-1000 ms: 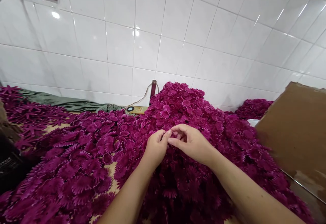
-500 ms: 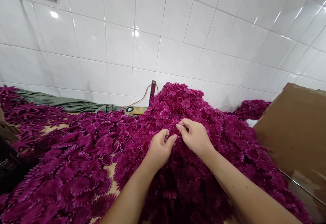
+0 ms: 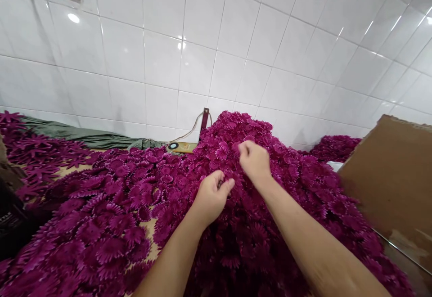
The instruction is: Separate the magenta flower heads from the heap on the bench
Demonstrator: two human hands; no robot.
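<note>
A large heap of magenta fabric flower pieces (image 3: pixel 297 184) with fringed, pale-tipped petals rises in front of me. Low over its middle, my left hand (image 3: pixel 213 195) is closed in a pinch, thumb against the fingers. A flower piece (image 3: pixel 236 181) shows at those fingertips, though its edges blend with the heap behind. Farther up and to the right, my right hand (image 3: pixel 255 159) is also closed, and a blurred magenta flower piece (image 3: pixel 238 148) sticks out from its fingertips. The hands are apart.
Behind the heap stands a white tiled wall (image 3: pixel 162 58). Green cloth (image 3: pixel 84 135) lies along its foot, near a yellow object with a black disc (image 3: pixel 182 147). A cardboard sheet (image 3: pixel 388 180) leans at right. Star-shaped magenta pieces (image 3: pixel 33 150) lie far left, behind a dark object (image 3: pixel 13 216).
My right hand has moved up and away from the left, a blurred magenta flower piece now at its fingertips. My left hand has stayed nearly in place.
</note>
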